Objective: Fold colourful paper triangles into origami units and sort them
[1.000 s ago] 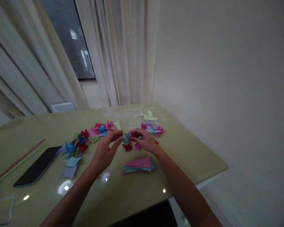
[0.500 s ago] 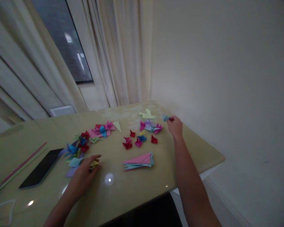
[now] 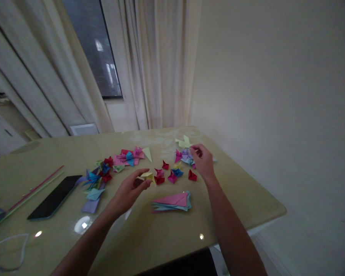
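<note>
My left hand [image 3: 133, 188] pinches a yellow folded paper piece [image 3: 147, 176] between thumb and fingertips, left of a group of small folded papers. My right hand [image 3: 202, 159] is over the right-hand cluster of purple, pink and light blue folded papers [image 3: 186, 156], partly covering it. Its fingers are loosely curled and apart, with nothing visible between them. Just right of that hand, a light blue bit of paper [image 3: 214, 159] shows on the table. Between the hands lie red folded papers [image 3: 192, 175], a blue one [image 3: 177, 172] and a magenta one [image 3: 172, 177].
A stack of pink and light blue folded strips [image 3: 171, 201] lies nearest me. Behind are a pale green folded paper [image 3: 183, 142] and a pink pile [image 3: 128, 157]. Leftward are a multicoloured paper cluster [image 3: 94, 184], a black phone [image 3: 56, 197], thin sticks [image 3: 34, 193] and a white cable [image 3: 24, 245].
My left hand has lifted the yellow piece and moved right with it. My right hand has come left and slightly nearer; the light blue piece no longer shows at its fingertips.
</note>
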Tool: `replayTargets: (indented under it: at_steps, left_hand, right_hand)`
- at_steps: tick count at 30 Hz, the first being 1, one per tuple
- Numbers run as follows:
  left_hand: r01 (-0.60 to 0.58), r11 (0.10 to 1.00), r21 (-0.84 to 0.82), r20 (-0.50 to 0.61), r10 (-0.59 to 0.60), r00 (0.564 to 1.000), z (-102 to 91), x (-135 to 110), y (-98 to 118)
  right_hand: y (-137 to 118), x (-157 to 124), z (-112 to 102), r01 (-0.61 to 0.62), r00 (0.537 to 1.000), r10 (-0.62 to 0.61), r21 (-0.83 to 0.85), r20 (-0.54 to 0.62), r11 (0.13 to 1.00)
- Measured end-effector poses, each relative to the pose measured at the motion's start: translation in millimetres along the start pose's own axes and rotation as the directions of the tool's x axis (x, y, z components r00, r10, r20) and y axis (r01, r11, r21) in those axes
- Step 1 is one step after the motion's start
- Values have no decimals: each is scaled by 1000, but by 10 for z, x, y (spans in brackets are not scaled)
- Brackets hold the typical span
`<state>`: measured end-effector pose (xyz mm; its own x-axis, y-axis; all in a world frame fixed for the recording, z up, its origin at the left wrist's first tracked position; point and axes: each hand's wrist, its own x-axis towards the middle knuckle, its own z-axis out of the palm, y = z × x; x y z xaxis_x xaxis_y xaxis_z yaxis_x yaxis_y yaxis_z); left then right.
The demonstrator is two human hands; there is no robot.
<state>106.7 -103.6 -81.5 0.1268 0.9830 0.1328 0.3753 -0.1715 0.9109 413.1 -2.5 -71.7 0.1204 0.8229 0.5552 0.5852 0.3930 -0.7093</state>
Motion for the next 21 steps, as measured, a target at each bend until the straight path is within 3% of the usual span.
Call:
replayTargets:
  at_steps: [1,3,5,8,12,16,19,21]
  left_hand:
    - [0,1000,-11,1,0,1000,40,36,23]
    - [-6,999,-42,-11,6,1000,105,103,50]
    - [8,996,-90,-20,-9,1000,146,152,54]
    - [47,987,-154,-50,-55,997,170,181,36]
    - [75,970,-233,-62,-92,994,197,163,25]
    - [74,976,-205,12,-74,997,184,159,-49]
    - [0,998,68,-46,3,999,27,202,-247]
    - [-7,912,411,-182,89,979,-147,238,-431]
  right_hand:
    - [-123,-72,116,75,984,-98,154,148,985]
    - [-336,-239,322,181,869,-318,354,379,918]
    - [-483,-386,456,223,780,-426,433,458,873]
    - [-571,-494,517,256,736,-485,469,472,845]
    - [-546,-504,526,336,734,-537,465,415,819]
    - [-487,-530,598,383,752,-539,414,379,826]
    - [-392,-478,617,341,829,-447,328,338,881]
    - [-289,-373,599,311,891,-365,222,271,924]
